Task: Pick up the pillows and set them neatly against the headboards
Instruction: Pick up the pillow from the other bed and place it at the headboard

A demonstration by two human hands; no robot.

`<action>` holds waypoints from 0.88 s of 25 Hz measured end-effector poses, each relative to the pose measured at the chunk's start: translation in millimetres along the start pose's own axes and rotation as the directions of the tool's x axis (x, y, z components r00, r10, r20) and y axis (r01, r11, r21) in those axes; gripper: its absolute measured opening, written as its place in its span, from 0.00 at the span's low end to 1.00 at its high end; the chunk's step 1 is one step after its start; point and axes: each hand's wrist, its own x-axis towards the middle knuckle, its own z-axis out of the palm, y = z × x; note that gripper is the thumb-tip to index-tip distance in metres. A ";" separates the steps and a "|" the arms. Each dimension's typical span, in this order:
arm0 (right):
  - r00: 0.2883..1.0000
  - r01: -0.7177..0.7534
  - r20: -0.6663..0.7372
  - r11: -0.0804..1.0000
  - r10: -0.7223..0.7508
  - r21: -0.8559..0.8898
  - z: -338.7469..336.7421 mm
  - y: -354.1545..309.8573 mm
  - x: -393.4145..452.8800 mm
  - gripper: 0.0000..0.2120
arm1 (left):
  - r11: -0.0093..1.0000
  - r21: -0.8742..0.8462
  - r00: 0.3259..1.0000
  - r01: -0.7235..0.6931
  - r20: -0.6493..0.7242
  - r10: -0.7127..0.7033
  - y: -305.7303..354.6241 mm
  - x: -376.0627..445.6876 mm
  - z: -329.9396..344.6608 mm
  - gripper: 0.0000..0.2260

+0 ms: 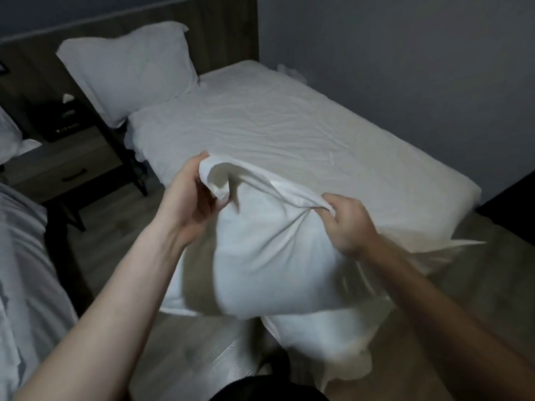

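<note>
I hold a white pillow (269,256) up in front of me, above the foot of the bed (289,131). My left hand (188,198) grips its upper left corner. My right hand (347,221) pinches a bunch of the pillowcase along its top edge. A second white pillow (127,70) leans upright against the wooden headboard (225,33) at the bed's left side. The right part of the headboard has only bare sheet in front of it.
A wooden nightstand (63,166) with a drawer stands left of the bed. Another bed (26,270) with white linen lies at the far left. White bedding (333,337) hangs off the foot of the bed onto the wood floor (202,357). A grey wall (405,68) runs along the right.
</note>
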 end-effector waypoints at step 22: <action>0.923 -0.291 0.359 0.864 0.140 0.412 -142.0 139.0 -173.8 0.24 | -0.348 0.531 0.577 -0.772 0.816 -0.035 -172.2 -57.7 217.6 0.17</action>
